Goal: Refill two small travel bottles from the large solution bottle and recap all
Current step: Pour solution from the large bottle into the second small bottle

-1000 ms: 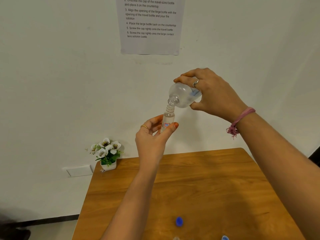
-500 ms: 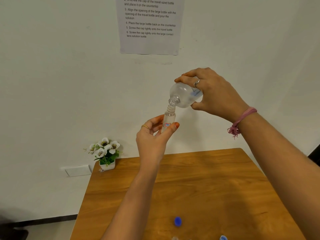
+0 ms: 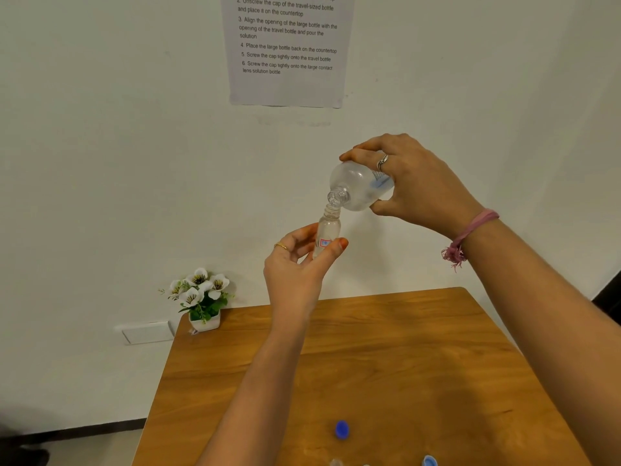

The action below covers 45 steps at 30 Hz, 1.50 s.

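My left hand holds a small clear travel bottle upright by its lower part, high above the table. My right hand grips the large clear solution bottle, tipped with its open neck down onto the mouth of the small one. Both bottles are uncapped. A blue cap lies on the wooden table near the front. Another blue cap shows at the bottom edge. The top of a second small bottle peeks in at the bottom edge.
A small white pot of white flowers stands on the table's far left corner against the wall. A printed instruction sheet hangs on the wall above. A wall socket plate sits left of the table.
Both hands and the two bottles have drifted slightly; the large bottle stays tipped over the small one's mouth.
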Available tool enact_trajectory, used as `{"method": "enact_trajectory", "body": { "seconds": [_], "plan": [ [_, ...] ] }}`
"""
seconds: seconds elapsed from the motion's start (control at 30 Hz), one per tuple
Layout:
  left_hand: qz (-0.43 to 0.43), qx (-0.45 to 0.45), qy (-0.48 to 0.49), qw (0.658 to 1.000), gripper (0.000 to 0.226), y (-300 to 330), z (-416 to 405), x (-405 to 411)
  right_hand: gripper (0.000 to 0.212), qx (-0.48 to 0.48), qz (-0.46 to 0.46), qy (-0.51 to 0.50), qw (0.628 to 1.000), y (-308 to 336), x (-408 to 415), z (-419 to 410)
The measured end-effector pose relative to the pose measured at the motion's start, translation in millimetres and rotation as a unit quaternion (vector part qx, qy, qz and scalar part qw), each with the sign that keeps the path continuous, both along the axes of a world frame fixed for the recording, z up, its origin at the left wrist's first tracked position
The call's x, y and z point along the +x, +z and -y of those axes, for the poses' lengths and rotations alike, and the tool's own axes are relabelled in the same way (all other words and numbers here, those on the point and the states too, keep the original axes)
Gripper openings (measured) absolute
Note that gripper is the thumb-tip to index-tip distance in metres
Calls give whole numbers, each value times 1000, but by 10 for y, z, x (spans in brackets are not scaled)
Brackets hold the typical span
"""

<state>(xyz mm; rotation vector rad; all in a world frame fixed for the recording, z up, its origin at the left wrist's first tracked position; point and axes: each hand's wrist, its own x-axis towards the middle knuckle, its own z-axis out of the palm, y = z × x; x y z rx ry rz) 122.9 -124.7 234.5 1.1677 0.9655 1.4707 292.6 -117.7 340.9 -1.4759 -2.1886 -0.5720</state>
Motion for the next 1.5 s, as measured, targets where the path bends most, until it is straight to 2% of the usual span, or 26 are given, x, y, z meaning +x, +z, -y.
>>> {"method": "enact_trajectory", "body": {
  "seconds": [1.07, 1.37, 1.5],
  "plan": [
    [-5, -3, -6, 1000, 43, -22, 31, 99, 64, -3, 3, -1, 1000, -10, 114, 31],
    [6, -22, -24, 999, 43, -85, 84, 154, 67, -81, -67, 2, 994, -197, 253, -20],
    [2, -37, -30, 999, 44, -170, 132, 225, 70, -128, -167, -4, 978, -381, 372, -2]
  ]
}}
